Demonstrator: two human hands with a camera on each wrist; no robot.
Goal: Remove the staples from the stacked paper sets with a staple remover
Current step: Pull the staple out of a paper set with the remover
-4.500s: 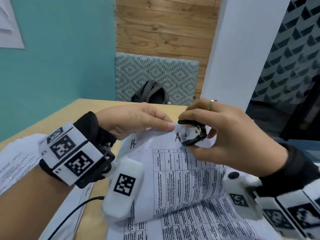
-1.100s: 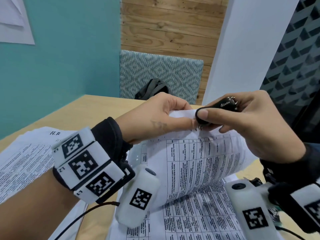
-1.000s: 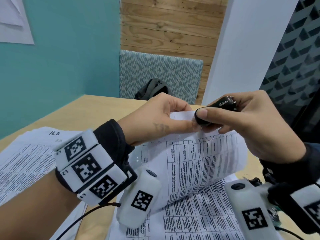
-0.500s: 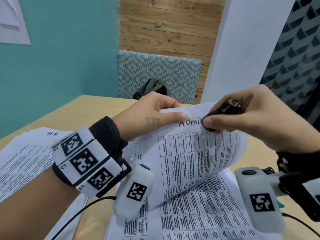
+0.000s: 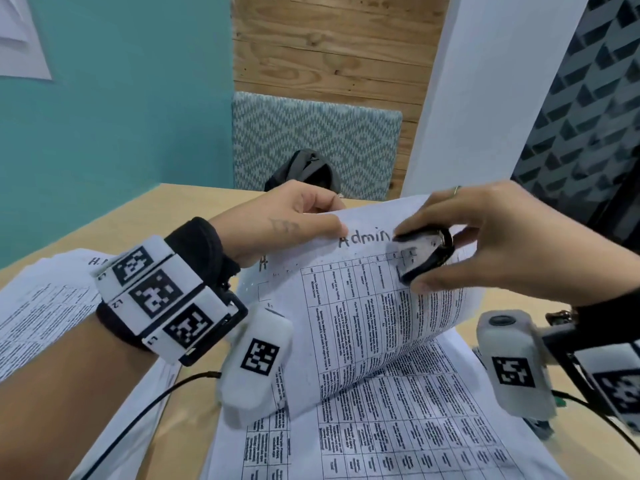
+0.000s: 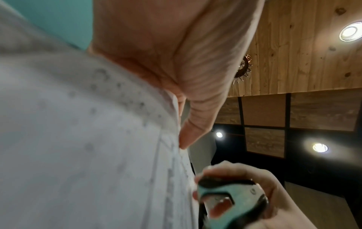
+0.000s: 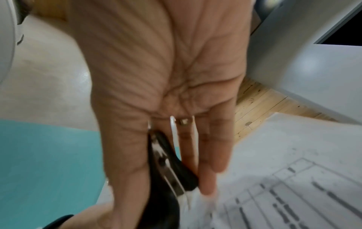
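Note:
A printed paper set (image 5: pixel 363 313), headed "Admin", curls up off the stack in front of me. My left hand (image 5: pixel 294 220) pinches its top edge, thumb on the front and fingers behind. My right hand (image 5: pixel 485 244) grips a black staple remover (image 5: pixel 424 252) between thumb and fingers, just right of the handwritten word, over the sheet's upper part. The left wrist view shows the paper (image 6: pixel 78 139) close up and the staple remover (image 6: pixel 231 199) with its metal claws. From the right wrist the staple remover (image 7: pixel 170 167) lies along my right hand's fingers (image 7: pixel 207 155). No staple is visible.
More table-printed sheets (image 5: pixel 415 427) lie flat under the raised set on the wooden table (image 5: pixel 194 209). Another paper pile (image 5: pixel 41 306) lies at the left. A patterned chair back (image 5: pixel 311 140) with a dark bag (image 5: pixel 304 171) stands beyond the far edge. A white pillar (image 5: pixel 485 81) rises at right.
My right hand with the staple remover has drawn away to the right of my left fingertips, uncovering the word "Admin", and turned the tool over. The left hand keeps its pinch on the paper's top edge.

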